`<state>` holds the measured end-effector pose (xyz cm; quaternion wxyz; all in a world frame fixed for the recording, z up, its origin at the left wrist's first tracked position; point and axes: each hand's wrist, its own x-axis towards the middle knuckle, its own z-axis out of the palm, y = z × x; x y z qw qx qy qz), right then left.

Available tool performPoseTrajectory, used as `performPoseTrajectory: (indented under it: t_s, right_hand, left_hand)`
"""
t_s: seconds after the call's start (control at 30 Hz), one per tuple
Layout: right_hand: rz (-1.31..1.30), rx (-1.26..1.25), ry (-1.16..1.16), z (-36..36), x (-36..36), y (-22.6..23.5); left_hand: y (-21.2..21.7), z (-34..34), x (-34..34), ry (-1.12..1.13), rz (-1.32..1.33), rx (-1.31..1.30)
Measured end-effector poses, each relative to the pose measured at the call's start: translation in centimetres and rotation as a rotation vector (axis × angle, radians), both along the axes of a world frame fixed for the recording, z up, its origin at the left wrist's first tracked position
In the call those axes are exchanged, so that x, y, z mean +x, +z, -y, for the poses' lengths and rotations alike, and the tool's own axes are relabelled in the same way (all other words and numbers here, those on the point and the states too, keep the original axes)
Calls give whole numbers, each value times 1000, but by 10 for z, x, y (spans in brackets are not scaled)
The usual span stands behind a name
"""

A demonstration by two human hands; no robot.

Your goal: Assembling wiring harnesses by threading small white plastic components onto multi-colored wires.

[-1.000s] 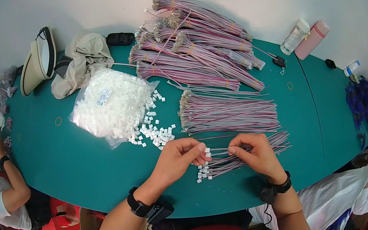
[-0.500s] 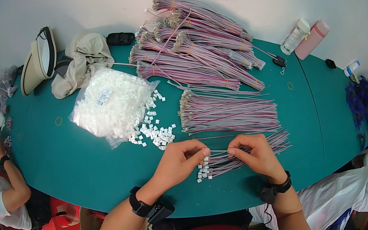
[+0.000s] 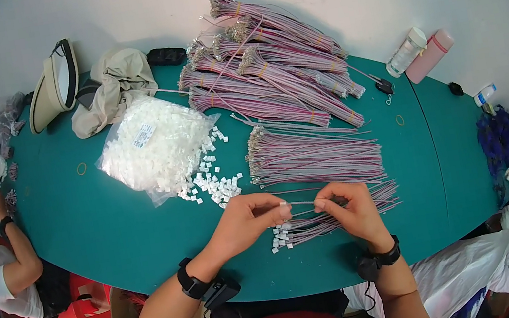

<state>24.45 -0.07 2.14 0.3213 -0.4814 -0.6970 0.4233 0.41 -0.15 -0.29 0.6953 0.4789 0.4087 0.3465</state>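
Between my hands stretches a thin grey wire. My left hand is closed in a pinch on a small white connector housing at the wire's left end. With thumb and forefinger, my right hand grips the wire a short way to the right. Just below them lies a small batch of grey and purple wires, white housings on their left ends. Beyond my hands rests a wider row of similar wires with bare metal tips at the left.
Left of the wires sit loose white housings and a clear bag full of them. Tied wire bundles are heaped at the back of the green table. Bottles stand at the right. People sit at both sides.
My hands stay nearly in place, still holding the wire and housing. The wire between them now bows slightly upward, and the housing shows more clearly at my left fingertips.
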Motion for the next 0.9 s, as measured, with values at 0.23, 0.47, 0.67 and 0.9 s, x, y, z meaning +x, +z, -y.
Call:
performPoseTrajectory:
  t_s: [0.23,0.47,0.67,0.9]
  right_hand:
    - [-2,-36,-15,-1,-1,3]
    - [115,305,-170,-1,21,28]
    - [318,424,-619,-52,149,21]
    - [817,621,-525,-71,213,-18]
  left_hand:
    - [8,1,2,-75,-225,186]
    - [-1,2,-3,-36,-443,538]
    - [16,7,0,-66,-610,476]
    - [7,7,9,-355,-633,857]
